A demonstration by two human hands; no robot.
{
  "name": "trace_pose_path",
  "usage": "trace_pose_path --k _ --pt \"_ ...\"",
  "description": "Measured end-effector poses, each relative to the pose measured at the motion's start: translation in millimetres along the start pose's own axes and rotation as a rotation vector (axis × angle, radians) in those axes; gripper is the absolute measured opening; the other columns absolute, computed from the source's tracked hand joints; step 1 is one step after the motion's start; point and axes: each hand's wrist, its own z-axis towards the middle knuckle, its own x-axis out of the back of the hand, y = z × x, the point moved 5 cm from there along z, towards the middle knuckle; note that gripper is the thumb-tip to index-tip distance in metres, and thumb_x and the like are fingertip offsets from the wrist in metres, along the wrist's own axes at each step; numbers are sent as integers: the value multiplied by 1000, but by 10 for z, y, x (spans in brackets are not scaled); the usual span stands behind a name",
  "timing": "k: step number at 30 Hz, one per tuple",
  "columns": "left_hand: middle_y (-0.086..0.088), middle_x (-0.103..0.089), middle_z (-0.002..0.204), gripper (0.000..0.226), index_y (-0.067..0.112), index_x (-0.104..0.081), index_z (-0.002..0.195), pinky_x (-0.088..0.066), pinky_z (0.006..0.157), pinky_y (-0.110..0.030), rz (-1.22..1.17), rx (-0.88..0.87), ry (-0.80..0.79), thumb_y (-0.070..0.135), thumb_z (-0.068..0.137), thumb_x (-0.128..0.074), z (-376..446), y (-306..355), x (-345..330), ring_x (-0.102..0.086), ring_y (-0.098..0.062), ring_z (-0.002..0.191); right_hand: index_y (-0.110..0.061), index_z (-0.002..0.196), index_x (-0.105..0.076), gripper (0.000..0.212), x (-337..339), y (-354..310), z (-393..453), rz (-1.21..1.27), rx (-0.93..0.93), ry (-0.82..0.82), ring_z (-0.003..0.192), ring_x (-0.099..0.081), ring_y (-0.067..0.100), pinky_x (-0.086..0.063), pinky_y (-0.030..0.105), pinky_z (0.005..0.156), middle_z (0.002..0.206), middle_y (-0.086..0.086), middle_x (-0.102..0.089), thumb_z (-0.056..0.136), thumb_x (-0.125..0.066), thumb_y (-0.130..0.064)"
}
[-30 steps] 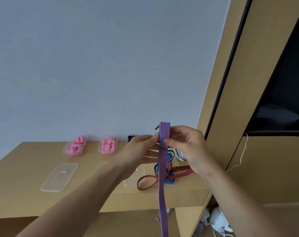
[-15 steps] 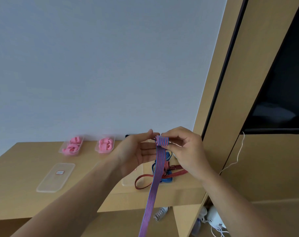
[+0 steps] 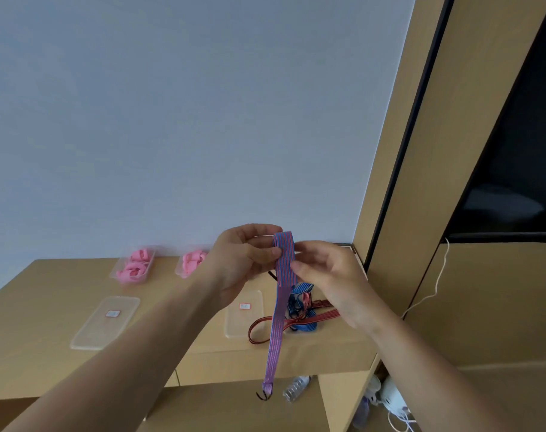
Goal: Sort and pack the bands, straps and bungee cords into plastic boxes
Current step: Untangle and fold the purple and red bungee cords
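Head view (forward, slightly down)

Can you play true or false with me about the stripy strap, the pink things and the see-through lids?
1. Both hands hold the stripy strap. True: the left hand and right hand pinch its top end.
2. The strap's lower end lies coiled on the desk. False: it hangs straight down past the front edge of the desk.
3. The pink bands sit in clear boxes at the back. True.
4. Every box has its lid on. False: two clear lids lie flat on the desk.
5. A pile of red and blue cords lies beneath the hands. True.
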Motion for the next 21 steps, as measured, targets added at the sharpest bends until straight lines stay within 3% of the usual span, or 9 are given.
trace_pose_path --k 4,9,12,14,17,21 --pt "-20 -75 104 32 3 -71 106 -60 85 -34 32 -41 -12 -19 84 -62 -36 20 -42 -72 -30 91 -21 107 -75 31 -8 -45 2 -6 3 -57 98 -74 23 -57 34 89 101 6 -78 86 -73 3" --pt "-19 -76 106 31 4 -72 107 -60 85 -36 -24 -58 -46 -12 80 -69 -65 3 -54 -72 -31 95 -15 105 -76 30 -9 -97 -10 55 -9 -64 94 -74 26 -56 28 80 100 10 -78 80 -79 0" --pt "-20 -72 119 35 4 -67 121 -57 95 -47 11 -9 -110 15 88 -72 -92 -60 -86 -70 -37 105 -11 103 -74 30 15 -134 -1 122 -3 -13 92 -74 26 -57 29 77 98 12 -77 76 -81 -1" --pt "-19 -72 119 40 7 -69 121 -56 97 -50 89 106 -157 39 97 -62 -125 -165 -114 -70 -36 109 -14 99 -75 29 42 -168 11 155 22 22 94 -74 26 -57 28 77 99 10 -78 75 -81 0" --pt "-17 -76 104 53 10 -76 102 -61 81 -41 145 262 -148 55 101 -48 -175 -268 -135 -74 -30 95 -23 90 -77 32 81 -200 -1 81 71 82 92 -75 24 -56 27 78 96 4 -78 72 -84 1" --pt "-18 -76 96 50 9 -74 97 -60 68 -34 156 344 -115 54 100 -52 -196 -297 -107 -75 -28 85 -26 88 -77 33 47 -204 -74 29 141 82 89 -75 18 -57 22 74 94 1 -79 69 -84 0"
